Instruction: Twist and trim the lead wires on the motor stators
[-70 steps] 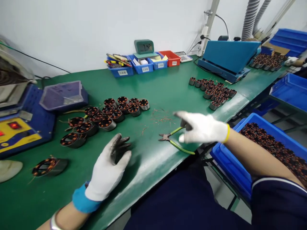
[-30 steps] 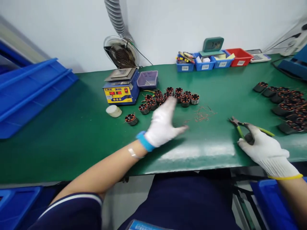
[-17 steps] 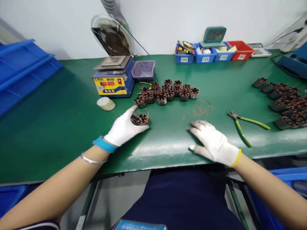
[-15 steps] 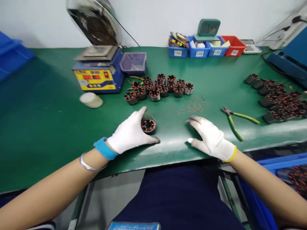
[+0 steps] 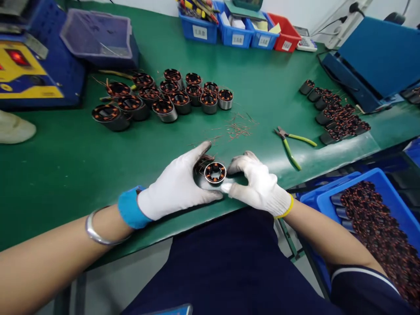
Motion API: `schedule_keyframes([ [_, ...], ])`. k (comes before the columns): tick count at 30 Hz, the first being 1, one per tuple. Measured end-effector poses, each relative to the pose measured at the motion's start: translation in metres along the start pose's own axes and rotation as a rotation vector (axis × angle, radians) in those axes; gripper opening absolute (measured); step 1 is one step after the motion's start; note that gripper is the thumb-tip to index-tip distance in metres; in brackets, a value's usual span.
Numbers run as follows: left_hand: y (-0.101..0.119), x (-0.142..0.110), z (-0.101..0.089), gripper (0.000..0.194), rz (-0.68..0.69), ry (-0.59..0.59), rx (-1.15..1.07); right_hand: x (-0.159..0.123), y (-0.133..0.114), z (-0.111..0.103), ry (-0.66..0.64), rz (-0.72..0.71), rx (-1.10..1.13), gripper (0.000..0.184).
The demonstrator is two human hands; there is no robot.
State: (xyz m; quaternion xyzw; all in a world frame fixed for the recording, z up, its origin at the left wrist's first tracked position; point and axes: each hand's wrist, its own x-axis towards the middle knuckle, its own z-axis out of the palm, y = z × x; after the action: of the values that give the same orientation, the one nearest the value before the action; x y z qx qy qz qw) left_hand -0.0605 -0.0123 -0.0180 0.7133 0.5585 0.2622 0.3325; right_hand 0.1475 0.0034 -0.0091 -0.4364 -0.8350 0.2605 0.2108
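A motor stator [image 5: 215,173] with a dark core and orange copper windings sits between my hands near the table's front edge, its ring face towards me. My left hand [image 5: 179,183], in a white glove with dark fingertips, curves round its left side with thumb and forefinger spread apart. Loose copper wire ends show by that palm, where part of the stator is hidden. On the right side, the bent fingers and thumb of my right hand [image 5: 254,181], also gloved, close on the stator's rim. Behind stand several more stators [image 5: 180,102] in a cluster.
Wire clippings [image 5: 239,130] and green-handled cutters [image 5: 290,144] lie right of centre. More stators [image 5: 337,116] stand at the right, above a blue crate [image 5: 324,197] full of them. A blue-and-yellow device [image 5: 29,70], purple bin [image 5: 98,39] and small tool bins [image 5: 200,31] line the back.
My right hand has moved left and closed on the stator. The stator has turned a little and moved away from my left palm. The view has shifted nearer and to the right.
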Motion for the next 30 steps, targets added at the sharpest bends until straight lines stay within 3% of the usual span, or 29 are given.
schedule_keyframes([
  [5, 0.0, -0.002, -0.003, 0.095, -0.055, 0.066, -0.064, 0.009, -0.001, 0.008, 0.058, 0.041, 0.028, 0.022],
  [10, 0.004, 0.002, -0.005, 0.096, -0.067, 0.052, -0.031, 0.009, 0.011, -0.004, 0.194, 0.127, -0.252, 0.021],
  [17, 0.006, -0.001, -0.01, 0.099, -0.08, 0.002, -0.106, 0.032, -0.01, 0.007, 0.008, 0.133, 0.127, 0.017],
  [24, 0.006, 0.002, -0.006, 0.098, -0.062, -0.005, -0.094, 0.021, -0.004, 0.003, 0.171, 0.184, -0.122, 0.011],
  [28, 0.004, 0.002, -0.006, 0.1, -0.046, -0.002, -0.128, 0.031, -0.016, 0.01, 0.121, 0.105, 0.024, 0.03],
  [30, 0.003, 0.001, -0.006, 0.101, -0.037, -0.004, -0.125, 0.036, -0.018, 0.016, 0.114, 0.068, 0.121, 0.022],
])
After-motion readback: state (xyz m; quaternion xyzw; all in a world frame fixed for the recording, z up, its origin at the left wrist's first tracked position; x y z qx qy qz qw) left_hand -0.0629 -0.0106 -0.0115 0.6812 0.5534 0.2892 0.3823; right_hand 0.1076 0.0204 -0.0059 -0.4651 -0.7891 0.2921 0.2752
